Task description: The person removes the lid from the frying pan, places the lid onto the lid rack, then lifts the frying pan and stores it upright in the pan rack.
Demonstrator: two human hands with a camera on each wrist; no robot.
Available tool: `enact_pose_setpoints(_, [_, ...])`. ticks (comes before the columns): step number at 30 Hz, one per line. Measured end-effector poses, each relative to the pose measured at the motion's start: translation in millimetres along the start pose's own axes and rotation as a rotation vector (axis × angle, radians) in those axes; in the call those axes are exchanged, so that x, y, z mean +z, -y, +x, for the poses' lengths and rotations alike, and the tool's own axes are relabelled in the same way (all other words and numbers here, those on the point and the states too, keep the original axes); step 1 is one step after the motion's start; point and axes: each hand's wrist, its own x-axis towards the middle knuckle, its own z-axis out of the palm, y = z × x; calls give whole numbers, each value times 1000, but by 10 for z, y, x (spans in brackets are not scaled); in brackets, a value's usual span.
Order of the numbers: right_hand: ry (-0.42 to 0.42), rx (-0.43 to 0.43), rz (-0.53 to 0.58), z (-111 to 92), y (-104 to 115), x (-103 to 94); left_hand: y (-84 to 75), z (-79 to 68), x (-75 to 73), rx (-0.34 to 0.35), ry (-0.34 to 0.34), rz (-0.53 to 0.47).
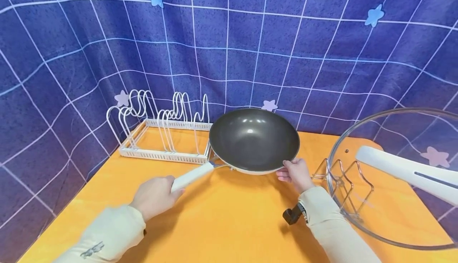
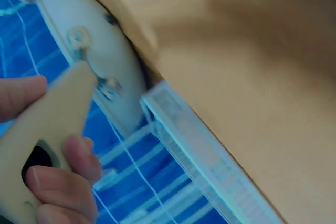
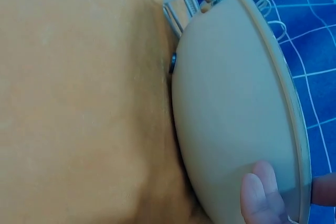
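Observation:
A wok (image 1: 254, 140) with a dark inside and a pale outer wall is at the middle of the table's far side, its inside facing up toward the head camera. My left hand (image 1: 157, 195) grips its white handle (image 1: 193, 176), fingers curled round it in the left wrist view. At the near right rim, my right hand (image 1: 295, 173) pinches the wok's edge, thumb on the inner side and fingers against the outer wall (image 3: 236, 98). The wok's left side is right beside a white rack (image 1: 164, 156).
The rack has several upright wire loops. On the right, a large clear lid (image 1: 332, 151) with a white handle (image 1: 404, 171) leans upright by a small metal wire stand (image 1: 343, 175). A blue gridded cloth (image 1: 272, 32) hangs behind the orange table (image 1: 229, 223).

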Motion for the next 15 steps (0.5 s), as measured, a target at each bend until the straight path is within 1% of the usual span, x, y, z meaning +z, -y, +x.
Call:
enact_pose_setpoints(2, [2,8,-2,-28,-1,11,-48,-31,-1,-8,22,-55])
enact_pose_setpoints(4, [6,13,-9,-60,-9,28,-85,-48,-2,-20,61,-171])
enact_pose_setpoints(6, [18,25,4,-98,-35,50,-112,-60,3,-28,124,-320])
enact_pose_setpoints(8, [45,41,30,-149,-81,77,-145,-79,9,-32,208,-474])
enact_pose_setpoints(10, [85,58,58,-216,-135,120,-184,-101,19,-22,288,-581])
enact_pose_setpoints(12, [129,74,94,-300,-195,189,-237,-126,29,-13,348,-628])
enact_pose_setpoints(15, [201,81,119,-495,-256,353,-299,-152,48,9,395,-648])
